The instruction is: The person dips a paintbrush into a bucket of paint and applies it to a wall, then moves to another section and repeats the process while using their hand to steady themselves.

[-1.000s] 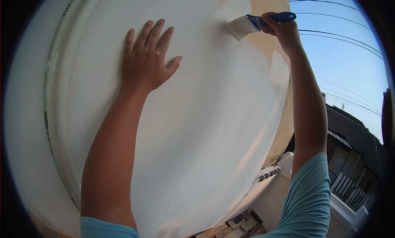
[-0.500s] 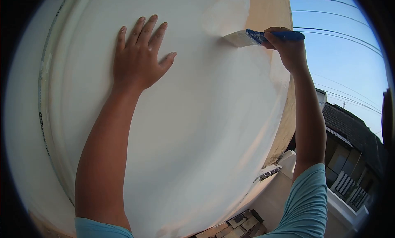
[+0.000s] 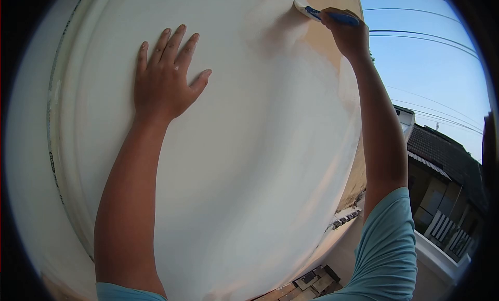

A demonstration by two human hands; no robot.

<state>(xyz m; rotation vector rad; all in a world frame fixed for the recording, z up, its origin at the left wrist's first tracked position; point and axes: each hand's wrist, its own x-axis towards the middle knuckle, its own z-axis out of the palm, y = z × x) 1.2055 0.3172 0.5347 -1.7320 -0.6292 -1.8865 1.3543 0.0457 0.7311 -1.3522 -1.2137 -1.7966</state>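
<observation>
My left hand (image 3: 165, 77) lies flat against the white-painted wall (image 3: 218, 160), fingers spread and specked with paint. Up at the right, my right hand (image 3: 348, 33) is wrapped round the blue handle of a paintbrush (image 3: 310, 11). The brush's pale bristles are at the upper wall, beside a peach-coloured patch (image 3: 322, 41) where the white coat ends. A soft shadow falls on the wall below and left of the bristles.
A raised pipe-like strip (image 3: 70, 119) runs down the wall's left side. Tiles (image 3: 314, 283) show at the bottom. To the right are a low white wall (image 3: 439, 259), a dark-roofed house (image 3: 447, 155) and overhead wires (image 3: 410, 33) against the sky.
My right hand has moved up and slightly left with the paintbrush, which is now higher on the wall and turned edge-on. My left hand stays flat on the wall as the view shifts slightly.
</observation>
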